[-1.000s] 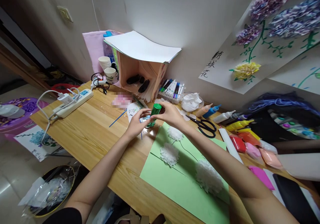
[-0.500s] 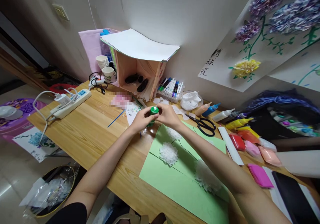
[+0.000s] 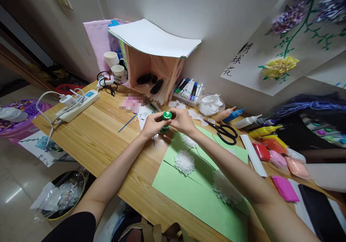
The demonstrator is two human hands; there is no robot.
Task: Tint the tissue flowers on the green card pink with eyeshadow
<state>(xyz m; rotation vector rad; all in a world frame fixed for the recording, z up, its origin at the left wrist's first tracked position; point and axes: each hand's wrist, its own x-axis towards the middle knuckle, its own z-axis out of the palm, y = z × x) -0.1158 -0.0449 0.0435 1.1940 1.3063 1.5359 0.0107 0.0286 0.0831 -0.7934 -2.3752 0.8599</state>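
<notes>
Currently | left hand (image 3: pixel 152 125) + right hand (image 3: pixel 184 121) both grip 1 green bottle (image 3: pixel 166 116) | 3 white flowers (image 3: pixel 184 162)

Wooden table (image 3: pixel 102 141) carries green paper (image 3: pixel 194 195), scissors (image 3: pixel 224 132), power strip (image 3: pixel 78 105).

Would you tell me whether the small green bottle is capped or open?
Capped: a round green cap sits atop the small green bottle, held between left hand and right hand. Tightness: cannot tell.
</notes>
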